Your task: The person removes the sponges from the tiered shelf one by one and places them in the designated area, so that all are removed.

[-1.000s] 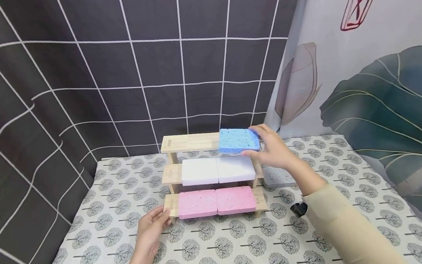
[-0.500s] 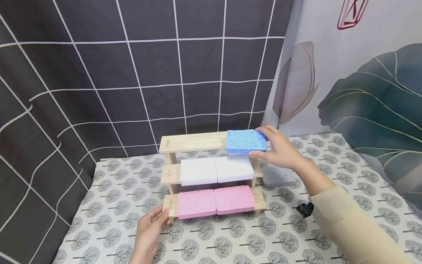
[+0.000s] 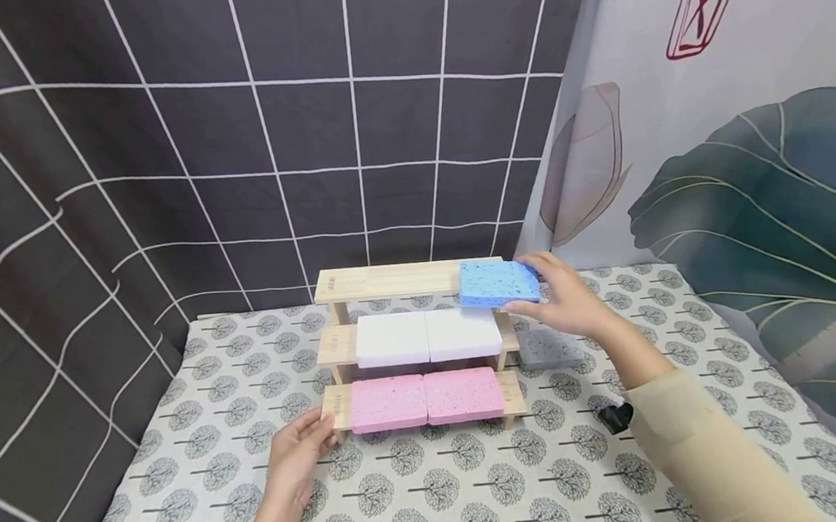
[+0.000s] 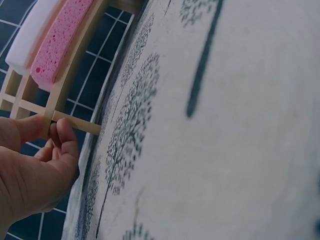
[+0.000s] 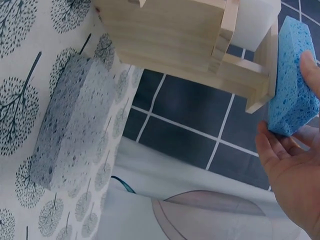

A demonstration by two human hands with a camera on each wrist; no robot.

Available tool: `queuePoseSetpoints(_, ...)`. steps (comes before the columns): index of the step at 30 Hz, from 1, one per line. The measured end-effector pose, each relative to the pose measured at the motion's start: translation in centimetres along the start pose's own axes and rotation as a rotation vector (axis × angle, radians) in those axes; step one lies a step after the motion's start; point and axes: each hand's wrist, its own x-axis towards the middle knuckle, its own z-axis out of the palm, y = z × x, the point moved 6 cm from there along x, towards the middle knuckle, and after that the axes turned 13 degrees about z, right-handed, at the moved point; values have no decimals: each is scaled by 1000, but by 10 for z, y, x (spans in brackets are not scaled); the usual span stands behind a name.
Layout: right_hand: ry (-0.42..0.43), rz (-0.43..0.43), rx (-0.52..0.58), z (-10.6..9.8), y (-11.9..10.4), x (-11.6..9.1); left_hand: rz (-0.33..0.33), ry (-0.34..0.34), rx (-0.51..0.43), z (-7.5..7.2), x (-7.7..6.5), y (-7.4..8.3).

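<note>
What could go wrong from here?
The blue rectangular porous sponge juts past the right end of the pale wooden three-tier rack; if the right hand lets go there, it may drop.

It might also knock the right-hand white rectangular block below.

The left hand pinches the bottom tier; a tug could shift everything.

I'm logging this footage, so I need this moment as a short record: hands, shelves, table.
Left hand: grips left end of bottom shelf
Right hand: holds blue sponge at right end of top shelf
Blue sponge's contact with shelf: unclear
Middle shelf: two white blocks, side by side
Bottom shelf: two pink sponges, side by side
Tablecloth: gray sponge right of the rack
</note>
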Motion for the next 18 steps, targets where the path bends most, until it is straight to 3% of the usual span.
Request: queuePoseSetpoints(18,-48,-7,76,-8,19,-9,-9,-13,0,0,0,-1)
